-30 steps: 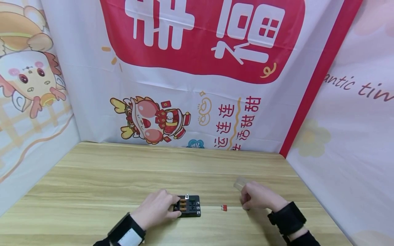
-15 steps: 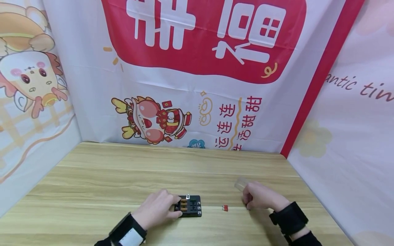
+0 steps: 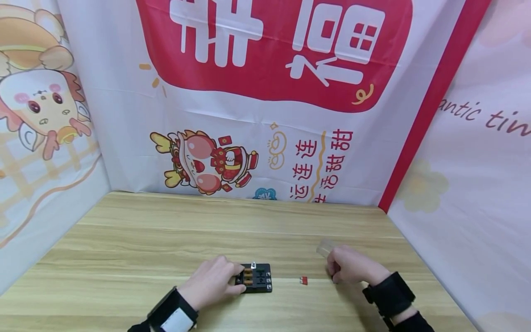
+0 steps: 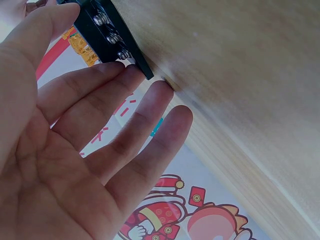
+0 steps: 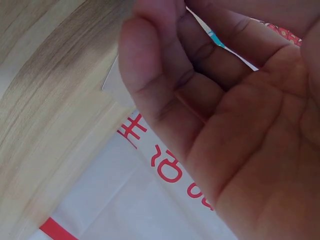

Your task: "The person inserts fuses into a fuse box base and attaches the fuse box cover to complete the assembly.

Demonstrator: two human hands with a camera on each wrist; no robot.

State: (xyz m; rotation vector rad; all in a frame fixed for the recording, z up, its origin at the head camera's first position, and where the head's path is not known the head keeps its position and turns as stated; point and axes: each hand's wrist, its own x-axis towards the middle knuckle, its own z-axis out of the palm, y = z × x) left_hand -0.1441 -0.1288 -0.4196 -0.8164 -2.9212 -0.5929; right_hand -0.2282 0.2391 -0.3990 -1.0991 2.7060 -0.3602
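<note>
- Ideally, I brace the black block [image 3: 259, 279] flat, away from the worktop's [image 3: 166, 230] back edge; my left hand [image 3: 210, 282] pinches it.
- Right hand [image 3: 351, 265] curls; contents, I can't tell.

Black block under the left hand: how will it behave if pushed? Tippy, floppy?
The black block should slide rather than tip: it appears to lie flat and low on the table. Probably stiff, given its straight, unbent edge in the left wrist view. Rolling looks unlikely with that rectangular outline.
</note>
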